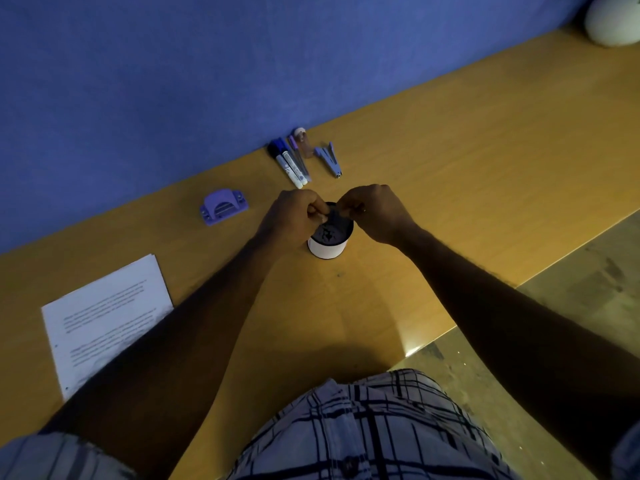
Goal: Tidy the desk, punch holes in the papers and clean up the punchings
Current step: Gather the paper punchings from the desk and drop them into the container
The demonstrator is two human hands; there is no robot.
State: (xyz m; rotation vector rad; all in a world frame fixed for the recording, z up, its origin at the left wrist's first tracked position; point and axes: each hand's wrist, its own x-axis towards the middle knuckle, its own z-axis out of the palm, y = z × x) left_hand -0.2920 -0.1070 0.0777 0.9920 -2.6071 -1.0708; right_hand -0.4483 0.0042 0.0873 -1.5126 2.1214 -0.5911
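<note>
A small white cup (327,250) with a dark inside stands mid-desk. My left hand (294,216) and my right hand (375,211) meet just above its far rim. Both pinch a small dark flap (333,213) that seems to be part of the cup's black lining. A purple hole punch (223,206) sits to the left of my hands. The stack of printed papers (104,317) lies at the near left, partly under my left forearm, with two punched holes near its left edge.
Several markers and pens (291,161), a purple staple remover (329,159) and a small tape roll (300,133) lie against the blue wall. A white rounded object (613,19) sits at the far right. The desk edge (519,285) runs diagonally on my right.
</note>
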